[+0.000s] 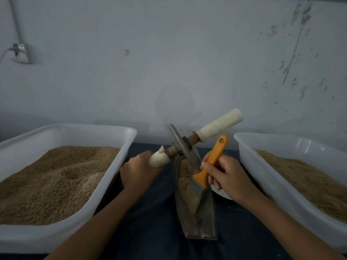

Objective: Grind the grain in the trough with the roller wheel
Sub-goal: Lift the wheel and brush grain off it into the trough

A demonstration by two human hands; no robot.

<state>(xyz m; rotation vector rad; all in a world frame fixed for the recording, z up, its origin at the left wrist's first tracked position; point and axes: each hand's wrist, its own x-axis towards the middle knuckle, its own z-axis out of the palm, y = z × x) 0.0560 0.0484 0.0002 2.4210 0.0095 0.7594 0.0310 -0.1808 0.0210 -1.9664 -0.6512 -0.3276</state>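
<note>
A narrow metal trough (208, 220) lies lengthwise on the dark table in the middle. Tan grain (185, 170) fills its far half. The roller wheel (181, 142), a metal disc on an axle with two white-wrapped handles, stands tilted with its rim in the trough's far end. My left hand (139, 169) grips the wheel's left handle. The right handle (219, 124) points up and to the right, free. My right hand (225, 175) holds an orange-handled brush (205, 174); its bristles rest in the trough on the grain.
A large white tub (65, 132) heaped with grain stands on the left, and a second white tub (266, 160) with grain stands on the right. A white dish edge (220, 195) shows under my right hand. A bluish wall rises close behind.
</note>
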